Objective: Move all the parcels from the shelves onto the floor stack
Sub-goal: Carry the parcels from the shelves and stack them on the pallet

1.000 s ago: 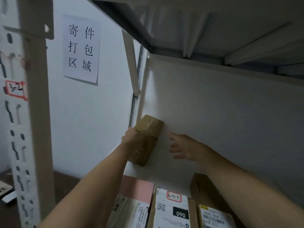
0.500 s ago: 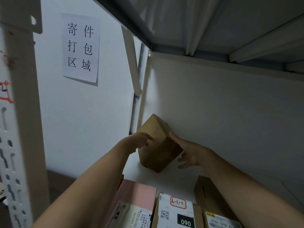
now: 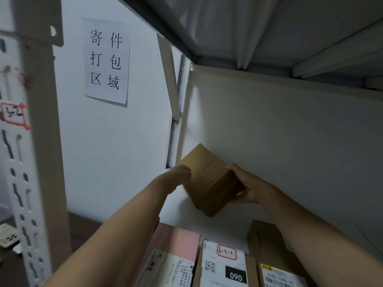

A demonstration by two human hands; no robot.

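The small brown box [image 3: 209,183] sits tilted at the back of the white shelf board [image 3: 207,228], caught between both hands. The right hand [image 3: 247,188] grips its right end, thumb over the top edge. The left hand [image 3: 178,176] presses the opposite face; its finger curl is hidden. This looks like the pick-up step. Next, draw the box out over the labelled parcels [image 3: 226,264] beneath the wrists, then down to the floor stack.

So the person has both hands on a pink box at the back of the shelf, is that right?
Not quite. In the head view the box between the left hand and the right hand at the back of the shelf is plain brown, not pink. The pink parcel lies untouched nearer the front.
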